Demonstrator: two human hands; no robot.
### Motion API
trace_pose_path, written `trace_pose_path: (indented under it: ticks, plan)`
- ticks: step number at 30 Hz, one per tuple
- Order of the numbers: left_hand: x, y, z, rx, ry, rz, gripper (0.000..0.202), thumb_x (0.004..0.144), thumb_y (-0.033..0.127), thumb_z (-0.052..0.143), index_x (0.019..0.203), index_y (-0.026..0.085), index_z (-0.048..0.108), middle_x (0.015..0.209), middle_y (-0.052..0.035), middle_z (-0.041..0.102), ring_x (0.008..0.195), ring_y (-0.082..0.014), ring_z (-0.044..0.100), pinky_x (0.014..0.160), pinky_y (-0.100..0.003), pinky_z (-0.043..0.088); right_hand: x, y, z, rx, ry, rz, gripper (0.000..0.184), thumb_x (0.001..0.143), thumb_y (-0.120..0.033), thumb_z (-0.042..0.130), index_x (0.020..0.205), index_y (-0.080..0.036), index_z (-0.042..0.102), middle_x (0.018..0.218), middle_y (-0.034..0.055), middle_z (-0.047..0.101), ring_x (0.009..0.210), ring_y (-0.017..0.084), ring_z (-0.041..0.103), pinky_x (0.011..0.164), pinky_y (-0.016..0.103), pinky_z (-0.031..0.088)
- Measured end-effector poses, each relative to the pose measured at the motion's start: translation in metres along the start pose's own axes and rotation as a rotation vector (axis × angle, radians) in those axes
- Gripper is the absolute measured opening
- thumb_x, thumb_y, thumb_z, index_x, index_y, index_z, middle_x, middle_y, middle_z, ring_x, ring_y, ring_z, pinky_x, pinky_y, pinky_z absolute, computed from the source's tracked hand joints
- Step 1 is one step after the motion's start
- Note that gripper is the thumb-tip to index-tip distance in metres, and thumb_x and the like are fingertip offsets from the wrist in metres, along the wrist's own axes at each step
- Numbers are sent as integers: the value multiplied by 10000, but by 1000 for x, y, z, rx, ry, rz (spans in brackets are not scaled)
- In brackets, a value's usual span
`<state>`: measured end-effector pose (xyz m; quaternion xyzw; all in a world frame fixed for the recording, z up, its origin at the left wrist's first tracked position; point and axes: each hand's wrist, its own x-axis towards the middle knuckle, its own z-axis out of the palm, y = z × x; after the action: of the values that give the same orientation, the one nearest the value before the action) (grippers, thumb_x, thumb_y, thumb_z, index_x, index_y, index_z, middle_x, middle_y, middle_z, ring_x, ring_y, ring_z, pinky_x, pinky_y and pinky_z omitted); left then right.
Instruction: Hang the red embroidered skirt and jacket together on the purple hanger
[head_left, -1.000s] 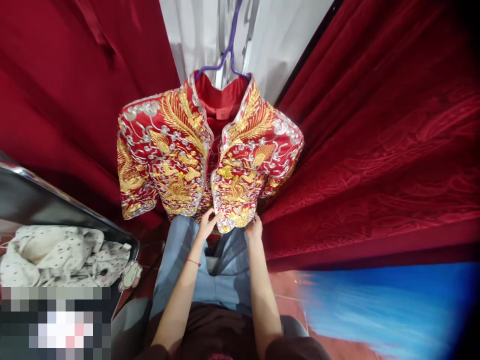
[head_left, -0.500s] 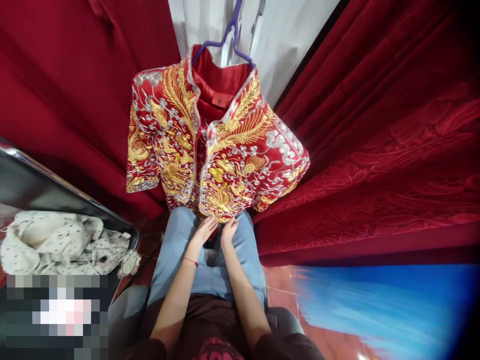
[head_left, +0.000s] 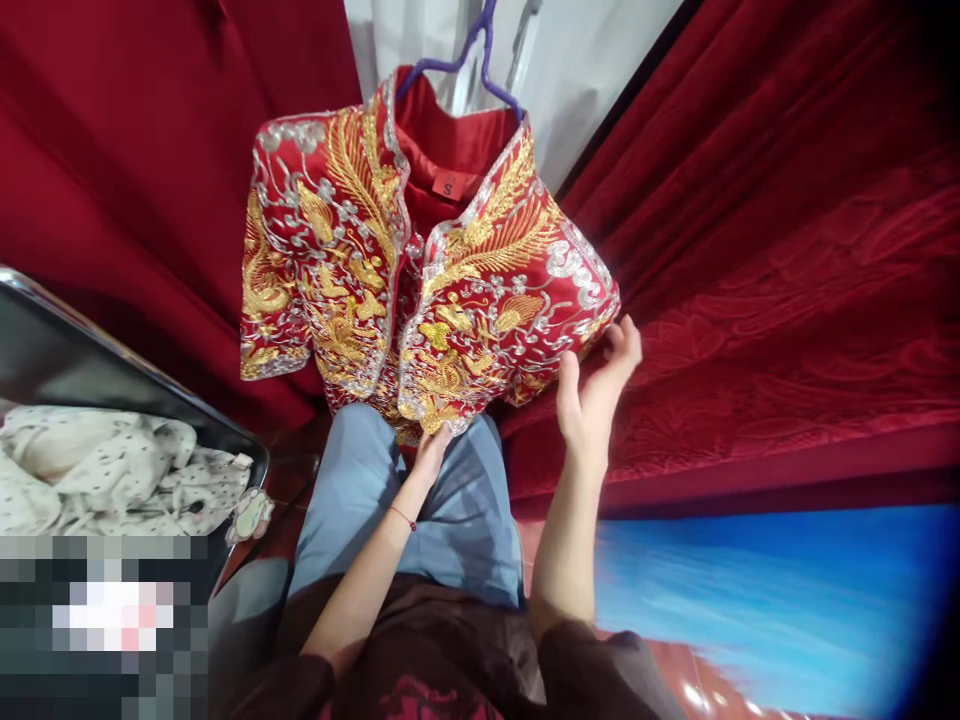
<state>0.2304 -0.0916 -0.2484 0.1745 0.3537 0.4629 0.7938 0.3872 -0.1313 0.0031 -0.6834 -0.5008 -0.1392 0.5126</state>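
A red jacket (head_left: 517,265) with gold and silver embroidery hangs in front of me from a purple hanger (head_left: 486,60). Its front panels are parted, and a tag (head_left: 448,186) marked "S" shows inside the collar. At the lower front hem, my left hand (head_left: 432,450) is closed on the jacket's edge, its fingertips partly hidden by the cloth. My right hand (head_left: 596,395) is raised by the sleeve on the right, thumb and fingers apart. The fingertips reach the sleeve's outer edge; whether they touch it I cannot tell.
Red curtains (head_left: 750,300) hang on both sides, with a pale panel (head_left: 585,90) behind the hanger. A dark case or chair with a metal edge (head_left: 135,350) stands at left, holding white spotted cloth (head_left: 142,470). A blue surface (head_left: 765,590) lies at lower right.
My right hand has left the hem and moved up and right to the sleeve, opening its fingers. The left hand has shifted slightly right along the hem and closed on it.
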Motion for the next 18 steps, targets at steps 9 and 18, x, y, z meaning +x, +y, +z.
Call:
trace_pose_path:
  ticks: [9,18]
  plan:
    - [-12,28,9,36,-16,19,423,684,364,833,1037,198,669,1155,-86,719,1134,-261,657,1037,-402,471,-10,26,1,10,165,145,342,957,-461,487,855,-157,607,719,19,570,637,141,516,645,279,430]
    - [-6,57,-4,126,-97,-33,370,625,337,860,913,187,683,1020,-68,735,1043,-242,667,991,-369,483,4,-1,-29,-135,569,38,273,931,-436,585,894,-182,681,784,42,620,703,184,588,675,323,456]
